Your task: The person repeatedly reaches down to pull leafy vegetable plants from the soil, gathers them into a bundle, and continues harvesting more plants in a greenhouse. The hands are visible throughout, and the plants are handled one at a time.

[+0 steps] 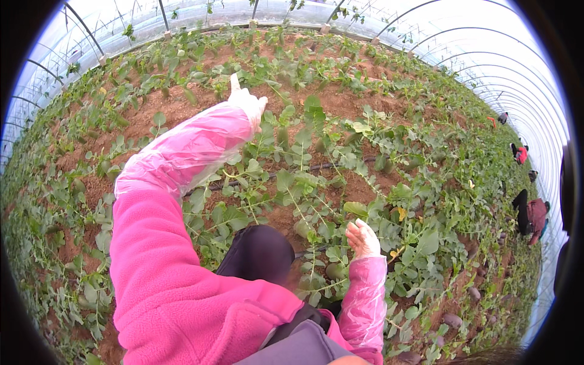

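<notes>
My left hand is stretched out over the leafy rows with its index finger pointing away from me and nothing visible in its grip. A clear plastic sleeve cover wraps that forearm over a pink fleece sleeve. Nearer to me, my right hand is raised with slightly curled fingers and looks free of any object. Just beside it are the leaves of a root crop that looks like radish. Green root tops, one of them a rounded root by my right forearm, stick up from the soil.
A black drip hose crosses the reddish soil among the plants. My dark-clad knee is bent low. Loose roots lie at the lower right. Several people, one in a dark red top, are farther along the plastic tunnel.
</notes>
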Demonstrator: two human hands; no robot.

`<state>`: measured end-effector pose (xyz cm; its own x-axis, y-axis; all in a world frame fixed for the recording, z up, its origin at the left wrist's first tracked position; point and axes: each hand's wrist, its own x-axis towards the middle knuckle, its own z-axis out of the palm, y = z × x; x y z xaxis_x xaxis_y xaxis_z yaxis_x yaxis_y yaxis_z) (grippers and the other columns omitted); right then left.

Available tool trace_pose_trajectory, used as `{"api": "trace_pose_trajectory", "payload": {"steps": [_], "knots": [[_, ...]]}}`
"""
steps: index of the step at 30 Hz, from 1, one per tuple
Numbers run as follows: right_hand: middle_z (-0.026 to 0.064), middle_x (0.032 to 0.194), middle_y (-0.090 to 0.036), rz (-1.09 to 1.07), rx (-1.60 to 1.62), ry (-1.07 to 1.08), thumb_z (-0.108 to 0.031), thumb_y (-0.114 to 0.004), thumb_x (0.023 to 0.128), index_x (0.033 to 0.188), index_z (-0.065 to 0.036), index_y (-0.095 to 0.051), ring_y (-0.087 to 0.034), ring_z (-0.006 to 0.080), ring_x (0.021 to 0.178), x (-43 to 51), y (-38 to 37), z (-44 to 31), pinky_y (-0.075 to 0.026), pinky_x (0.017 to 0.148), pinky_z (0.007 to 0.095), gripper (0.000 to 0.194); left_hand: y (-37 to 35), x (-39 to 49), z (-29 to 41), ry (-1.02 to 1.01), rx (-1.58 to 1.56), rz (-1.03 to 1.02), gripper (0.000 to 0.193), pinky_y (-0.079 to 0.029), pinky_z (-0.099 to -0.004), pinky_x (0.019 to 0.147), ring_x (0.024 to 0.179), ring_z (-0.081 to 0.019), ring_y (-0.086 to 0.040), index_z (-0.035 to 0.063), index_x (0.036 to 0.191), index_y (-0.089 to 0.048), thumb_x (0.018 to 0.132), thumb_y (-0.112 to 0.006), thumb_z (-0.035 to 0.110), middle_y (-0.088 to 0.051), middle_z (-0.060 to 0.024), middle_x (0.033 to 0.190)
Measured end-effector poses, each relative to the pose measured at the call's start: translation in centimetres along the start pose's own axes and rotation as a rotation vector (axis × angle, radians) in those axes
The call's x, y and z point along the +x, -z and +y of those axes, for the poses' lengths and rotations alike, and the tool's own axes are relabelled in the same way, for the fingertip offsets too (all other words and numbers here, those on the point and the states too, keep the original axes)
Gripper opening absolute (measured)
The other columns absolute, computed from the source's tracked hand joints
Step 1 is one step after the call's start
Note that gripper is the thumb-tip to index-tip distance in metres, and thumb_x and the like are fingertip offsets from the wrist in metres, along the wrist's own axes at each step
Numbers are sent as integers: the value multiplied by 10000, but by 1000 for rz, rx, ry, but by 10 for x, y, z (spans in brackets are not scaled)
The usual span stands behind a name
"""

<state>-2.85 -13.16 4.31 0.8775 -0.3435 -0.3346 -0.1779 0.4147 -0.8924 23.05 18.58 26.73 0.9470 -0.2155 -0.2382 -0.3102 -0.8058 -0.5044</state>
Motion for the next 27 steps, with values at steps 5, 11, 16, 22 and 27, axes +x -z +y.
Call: {"api": "trace_pose_trajectory", "payload": {"steps": [5, 11, 16, 22, 27], "knots": [[82, 1144, -683, 37, -23, 23, -351, -682, 883, 1262, -117, -578, -674, 194, 923, -17, -4, -15, -481, 833, 334, 457, -16, -75, 103, -621, -45, 261, 837, -36, -706, 1109, 1393, -266, -333, 184, 1504, -259, 841, -621, 545, -522, -75, 1348], [98, 1189, -648, 252, 173, 278, -310, -708, 856, 1325, -79, -538, -624, 223, 1029, -75, 26, -41, -465, 901, 361, 550, -28, -123, 192, -1098, -97, 299, 808, -74, -712, 1100, 1311, -279, -444, 89, 1392, -444, 778, -658, 570, -580, -83, 1274], [63, 1107, -625, 470, 476, 606, -292, -636, 903, 1326, -23, -523, -576, 175, 915, -153, 63, -14, -458, 862, 329, 514, -45, -113, 243, -1200, 95, 68, 781, -169, -632, 1118, 1199, -301, -542, 71, 1393, -449, 799, -654, 534, -616, -111, 1211], [68, 1029, -624, 619, 637, 676, -239, -521, 968, 1294, 6, -541, -548, 161, 830, -197, 57, -2, -458, 796, 328, 408, -26, -100, 307, -1334, 261, -86, 679, -300, -518, 1079, 1143, -287, -584, 77, 1341, -484, 848, -622, 522, -640, -120, 1162], [48, 927, -621, 696, 682, 623, -257, -501, 979, 1291, 10, -532, -528, 151, 774, -200, 53, -11, -452, 779, 340, 411, -15, -76, 382, -1419, 148, -82, 544, -448, -432, 947, 1076, -312, -615, 96, 1296, -523, 875, -622, 425, -652, -126, 1134]]}}
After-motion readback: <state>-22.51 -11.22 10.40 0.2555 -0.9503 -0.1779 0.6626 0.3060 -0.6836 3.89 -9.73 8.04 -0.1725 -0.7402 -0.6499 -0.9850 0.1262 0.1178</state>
